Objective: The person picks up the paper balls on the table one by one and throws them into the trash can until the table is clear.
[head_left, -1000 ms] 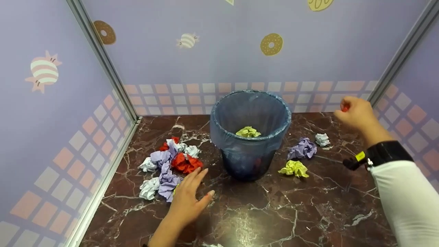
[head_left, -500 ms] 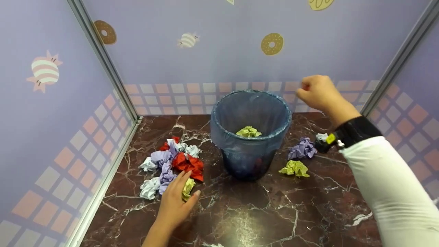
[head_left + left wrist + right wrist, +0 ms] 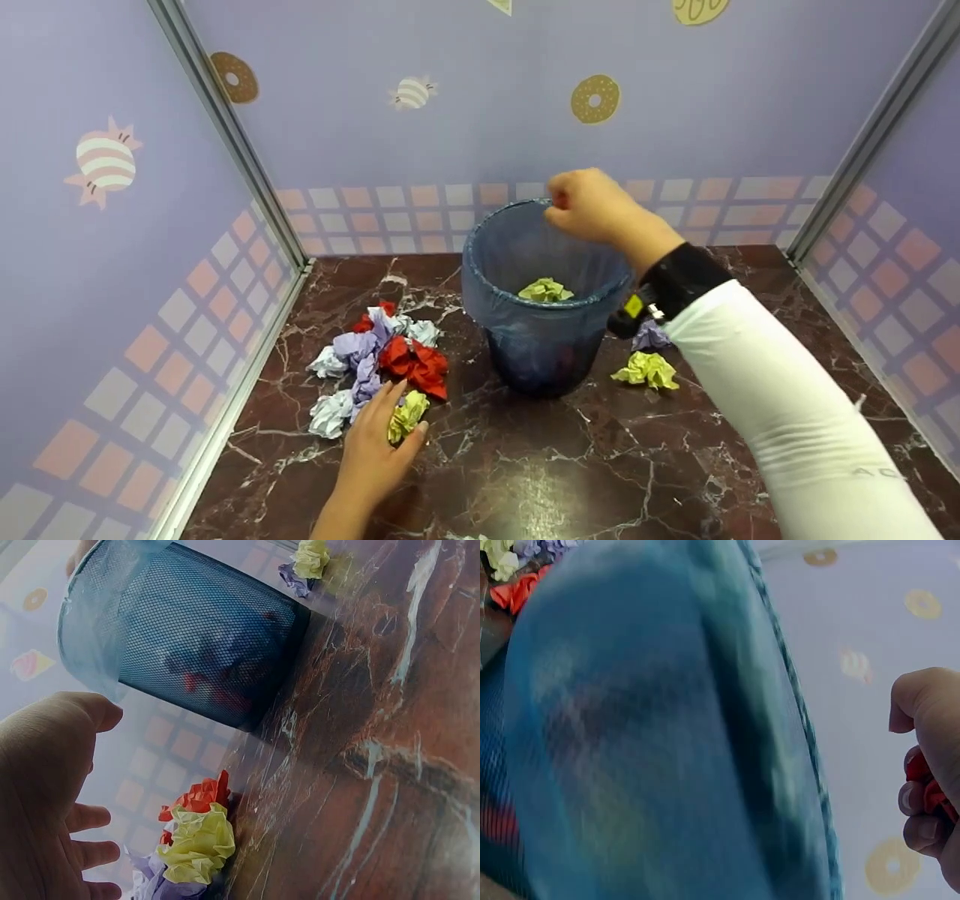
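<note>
My right hand (image 3: 589,206) is raised over the back right rim of a mesh waste bin (image 3: 525,360) lined with a blue bag (image 3: 480,281). Its fingers curl around a crumpled red paper ball (image 3: 936,799), mostly hidden in the palm. Down on the left, my left hand (image 3: 375,442) has its fingers spread and holds nothing. Beside it sits a crumpled yellow paper ball (image 3: 196,844), which the fingers partly overlap in the head view. Another yellow ball (image 3: 546,289) shows inside the bin.
Left of the bin lies a pile of red (image 3: 420,365), purple (image 3: 365,381) and white paper balls (image 3: 330,414). To its right are a yellow ball (image 3: 646,370) and a purple ball (image 3: 651,336), partly behind the right arm. Patterned walls enclose the marble-look table (image 3: 570,465).
My right hand has swung left from the far right side to above the bin, carrying the red paper ball. The left hand has drawn back slightly down and left, uncovering the yellow ball.
</note>
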The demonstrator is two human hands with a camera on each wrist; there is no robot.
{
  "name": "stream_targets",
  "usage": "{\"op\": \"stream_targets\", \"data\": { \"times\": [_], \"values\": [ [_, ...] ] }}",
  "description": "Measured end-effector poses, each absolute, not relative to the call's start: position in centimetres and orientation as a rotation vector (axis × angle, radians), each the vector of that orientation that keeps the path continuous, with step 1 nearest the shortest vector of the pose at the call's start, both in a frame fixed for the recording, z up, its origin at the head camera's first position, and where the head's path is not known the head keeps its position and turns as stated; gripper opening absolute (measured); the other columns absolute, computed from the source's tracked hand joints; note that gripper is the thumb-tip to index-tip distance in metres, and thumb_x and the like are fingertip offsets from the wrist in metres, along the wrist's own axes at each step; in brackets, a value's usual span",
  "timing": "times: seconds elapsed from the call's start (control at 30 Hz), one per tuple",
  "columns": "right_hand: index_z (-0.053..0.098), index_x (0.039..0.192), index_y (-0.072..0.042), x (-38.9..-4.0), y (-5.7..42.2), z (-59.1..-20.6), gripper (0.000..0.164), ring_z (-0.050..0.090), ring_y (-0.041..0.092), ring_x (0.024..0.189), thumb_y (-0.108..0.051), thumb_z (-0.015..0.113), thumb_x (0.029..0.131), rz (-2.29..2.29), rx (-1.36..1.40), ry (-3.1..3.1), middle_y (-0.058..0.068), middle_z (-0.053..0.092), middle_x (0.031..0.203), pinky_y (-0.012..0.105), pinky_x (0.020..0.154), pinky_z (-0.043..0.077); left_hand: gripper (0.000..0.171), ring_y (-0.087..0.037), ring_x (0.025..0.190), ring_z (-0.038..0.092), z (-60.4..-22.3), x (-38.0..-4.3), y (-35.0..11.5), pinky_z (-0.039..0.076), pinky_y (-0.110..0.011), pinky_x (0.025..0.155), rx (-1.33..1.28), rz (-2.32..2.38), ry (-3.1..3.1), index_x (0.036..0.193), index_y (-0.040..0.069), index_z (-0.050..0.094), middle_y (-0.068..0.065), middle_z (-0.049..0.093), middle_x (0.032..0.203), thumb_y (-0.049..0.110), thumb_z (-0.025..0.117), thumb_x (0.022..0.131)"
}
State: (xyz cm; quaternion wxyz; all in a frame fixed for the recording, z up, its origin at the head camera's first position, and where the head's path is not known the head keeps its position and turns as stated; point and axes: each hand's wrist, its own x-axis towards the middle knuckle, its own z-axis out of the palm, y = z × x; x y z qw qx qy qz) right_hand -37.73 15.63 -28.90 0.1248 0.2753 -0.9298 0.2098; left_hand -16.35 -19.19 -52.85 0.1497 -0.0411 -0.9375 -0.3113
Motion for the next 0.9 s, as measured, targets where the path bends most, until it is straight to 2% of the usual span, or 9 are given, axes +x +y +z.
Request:
{"op": "stream_targets", "data": {
  "times": [0.17, 0.47, 0.63, 0.73, 0.9],
  "values": [
    [0.041, 0.071, -0.015, -37.3, 13.0, -28.7, 0.025, 0.036, 0.02, 0.063, -0.015, 0.061, 0.087, 0.556, 0.941, -2.727, -0.001, 0.034, 0.064, 0.034, 0.06, 0.03, 0.072, -0.043, 0.145, 0.045, -53.0, -15.9, -19.5, 0.037, -0.071, 0.113, -0.098, -0.903, -2.693, 0.154, 0.019, 0.049, -0.015, 0.046, 0.16, 0.037, 0.076, 0.09],
    [0.053, 0.092, -0.011, -36.7, 10.7, -29.6, 0.011, 0.046, 0.023, 0.079, -0.016, 0.06, 0.086, 0.522, 1.124, -2.86, 0.005, 0.049, 0.085, 0.035, 0.072, 0.037, 0.07, -0.046, 0.141, 0.049, -53.4, -15.9, -20.0, 0.04, -0.07, 0.11, -0.1, -0.848, -2.665, 0.152, 0.016, 0.051, -0.021, 0.049, 0.156, 0.038, 0.075, 0.09],
    [0.058, 0.107, -0.009, -36.5, 10.4, -30.0, 0.021, 0.049, 0.026, 0.093, -0.016, 0.06, 0.088, 0.526, 1.134, -2.874, 0.01, 0.053, 0.101, 0.039, 0.08, 0.044, 0.069, -0.046, 0.141, 0.049, -53.4, -15.9, -20.0, 0.04, -0.069, 0.111, -0.091, -0.872, -2.665, 0.152, 0.017, 0.051, -0.021, 0.049, 0.157, 0.038, 0.074, 0.091],
    [0.059, 0.121, -0.01, -36.3, 10.2, -30.2, 0.033, 0.054, 0.029, 0.108, -0.017, 0.059, 0.089, 0.541, 1.15, -2.895, 0.013, 0.057, 0.12, 0.044, 0.094, 0.049, 0.07, -0.047, 0.141, 0.048, -53.3, -15.8, -19.9, 0.039, -0.069, 0.112, -0.079, -0.882, -2.672, 0.153, 0.017, 0.051, -0.021, 0.048, 0.157, 0.037, 0.074, 0.09],
    [0.053, 0.144, -0.016, -36.2, 10.5, -30.2, 0.052, 0.048, 0.032, 0.139, -0.028, 0.062, 0.095, 0.518, 1.191, -2.911, 0.012, 0.05, 0.15, 0.05, 0.116, 0.042, 0.069, -0.049, 0.14, 0.048, -53.1, -15.8, -19.7, 0.038, -0.071, 0.111, -0.073, -0.883, -2.682, 0.152, 0.017, 0.051, -0.021, 0.049, 0.156, 0.037, 0.074, 0.09]
  ]
}}
